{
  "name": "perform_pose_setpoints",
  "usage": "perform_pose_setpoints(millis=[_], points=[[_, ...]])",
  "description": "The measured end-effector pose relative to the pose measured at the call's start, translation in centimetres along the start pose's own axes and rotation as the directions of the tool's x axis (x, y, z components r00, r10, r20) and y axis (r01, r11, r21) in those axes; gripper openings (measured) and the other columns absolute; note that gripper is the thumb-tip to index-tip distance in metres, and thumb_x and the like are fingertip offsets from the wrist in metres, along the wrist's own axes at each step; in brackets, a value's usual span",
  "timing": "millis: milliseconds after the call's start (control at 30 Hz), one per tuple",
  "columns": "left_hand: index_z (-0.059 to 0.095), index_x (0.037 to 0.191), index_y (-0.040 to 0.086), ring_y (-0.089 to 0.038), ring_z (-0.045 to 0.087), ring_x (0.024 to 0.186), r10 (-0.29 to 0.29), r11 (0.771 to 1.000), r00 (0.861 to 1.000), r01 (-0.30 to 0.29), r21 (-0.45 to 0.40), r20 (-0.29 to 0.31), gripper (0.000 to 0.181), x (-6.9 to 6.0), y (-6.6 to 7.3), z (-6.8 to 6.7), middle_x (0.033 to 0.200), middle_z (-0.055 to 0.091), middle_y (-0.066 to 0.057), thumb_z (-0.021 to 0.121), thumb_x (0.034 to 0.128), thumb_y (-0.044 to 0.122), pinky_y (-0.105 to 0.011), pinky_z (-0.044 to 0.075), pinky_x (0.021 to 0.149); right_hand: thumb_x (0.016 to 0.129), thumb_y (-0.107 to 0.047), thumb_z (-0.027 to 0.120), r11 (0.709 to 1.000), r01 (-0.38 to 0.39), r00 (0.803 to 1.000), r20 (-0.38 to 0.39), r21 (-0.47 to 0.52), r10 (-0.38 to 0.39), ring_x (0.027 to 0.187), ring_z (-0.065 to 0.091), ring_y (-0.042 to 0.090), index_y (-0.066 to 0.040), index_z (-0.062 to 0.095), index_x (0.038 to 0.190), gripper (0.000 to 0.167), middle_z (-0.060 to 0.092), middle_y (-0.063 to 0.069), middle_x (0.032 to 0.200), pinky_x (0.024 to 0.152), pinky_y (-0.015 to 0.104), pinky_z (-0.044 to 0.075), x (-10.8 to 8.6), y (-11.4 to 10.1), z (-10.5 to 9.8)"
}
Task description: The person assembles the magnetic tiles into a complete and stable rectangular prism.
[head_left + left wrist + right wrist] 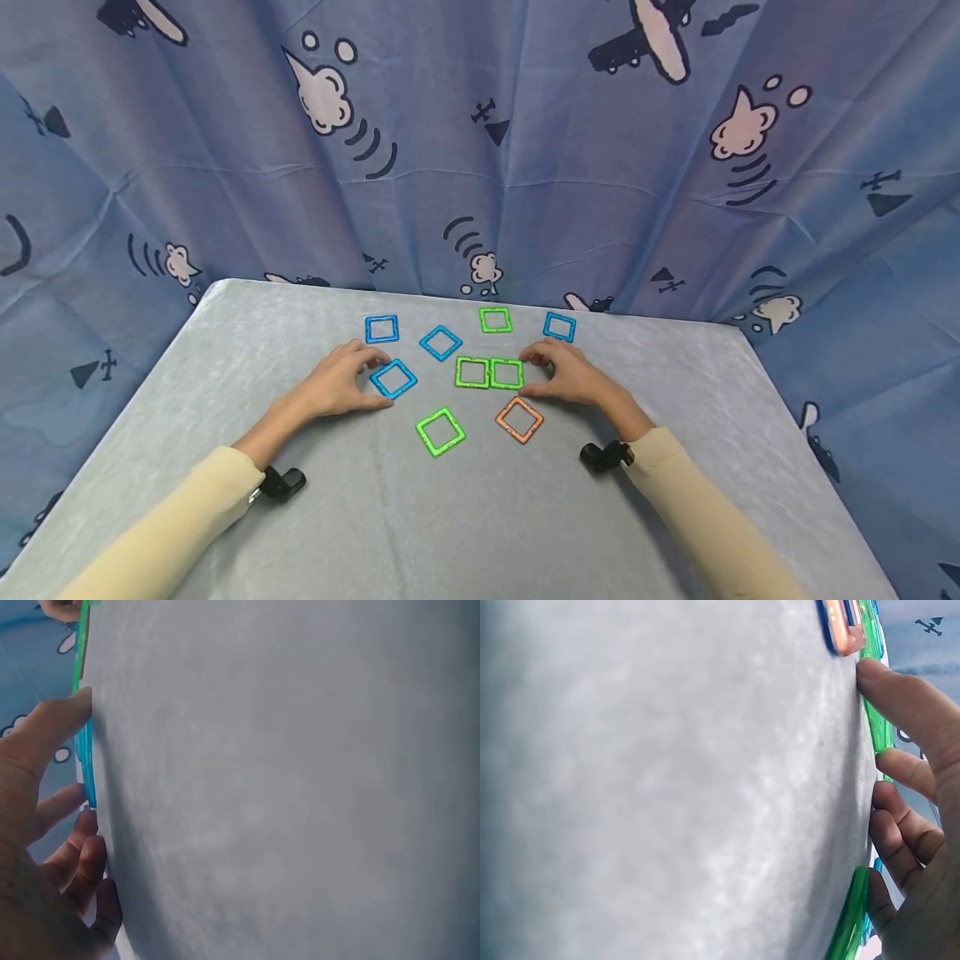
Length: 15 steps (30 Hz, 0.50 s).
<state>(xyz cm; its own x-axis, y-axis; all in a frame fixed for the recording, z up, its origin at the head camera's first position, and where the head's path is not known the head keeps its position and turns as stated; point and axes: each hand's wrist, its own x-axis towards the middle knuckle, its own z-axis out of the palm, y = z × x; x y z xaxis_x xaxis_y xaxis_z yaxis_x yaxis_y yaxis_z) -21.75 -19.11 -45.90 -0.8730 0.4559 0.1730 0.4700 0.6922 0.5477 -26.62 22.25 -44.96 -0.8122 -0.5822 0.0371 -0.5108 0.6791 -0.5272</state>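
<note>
My left hand (341,382) is at a blue square magnetic tile (406,388), turned cornerwise on the table. Its thumb and index finger span two opposite corners and pinch it; the left wrist view shows this blue tile (89,765) edge-on between thumb and index. Two green square tiles lie side by side, touching: a left one (459,372) and a right one (507,387). On the right one's outer corners are the thumb and index finger of my right hand (568,375), pinching it. The right wrist view shows that green tile (876,724) between thumb and index.
Behind the hands lie blue tiles (382,340) and a green tile (496,330), with another blue tile (559,337) at right. In front are a green tile (427,437) and an orange tile (531,430). A patterned curtain (502,192) hangs behind the table (465,533).
</note>
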Motion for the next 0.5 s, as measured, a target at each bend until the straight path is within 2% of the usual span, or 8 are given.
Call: perform_pose_setpoints(millis=[300, 500], points=[[0.068, 0.122, 0.01, -0.026, 0.057, 0.095, -0.036, 0.997, 0.999, 0.035, 0.068, 0.011, 0.065, 0.72, 0.69, 0.16, 0.106, 0.06, -0.008, 0.09, 0.073, 0.047, -0.047, 0.049, 0.081, 0.081, -0.036, 0.089, 1.0, 0.002, 1.0, 0.008, 0.011, -0.002, 0.104, 0.056, 0.021, -0.011, 0.069, 0.124, 0.053, 0.061, 0.004, 0.113, 0.089, 0.046, 0.047, 0.0, -0.25, -0.2], [0.067, 0.121, 0.006, -0.026, 0.055, 0.093, -0.068, 0.996, 0.996, 0.065, 0.06, 0.052, 0.061, 1.04, 0.85, 0.05, 0.102, 0.059, -0.007, 0.09, 0.0747, 0.037, -0.046, 0.048, 0.081, 0.081, -0.037, 0.088, 1.0, -0.008, 1.0, 0.009, 0.005, 0.008, 0.105, 0.057, 0.021, -0.012, 0.069, 0.124, 0.054, 0.061, 0.004, 0.114, 0.091, 0.048, 0.046, -0.06, -0.31, -0.22]])
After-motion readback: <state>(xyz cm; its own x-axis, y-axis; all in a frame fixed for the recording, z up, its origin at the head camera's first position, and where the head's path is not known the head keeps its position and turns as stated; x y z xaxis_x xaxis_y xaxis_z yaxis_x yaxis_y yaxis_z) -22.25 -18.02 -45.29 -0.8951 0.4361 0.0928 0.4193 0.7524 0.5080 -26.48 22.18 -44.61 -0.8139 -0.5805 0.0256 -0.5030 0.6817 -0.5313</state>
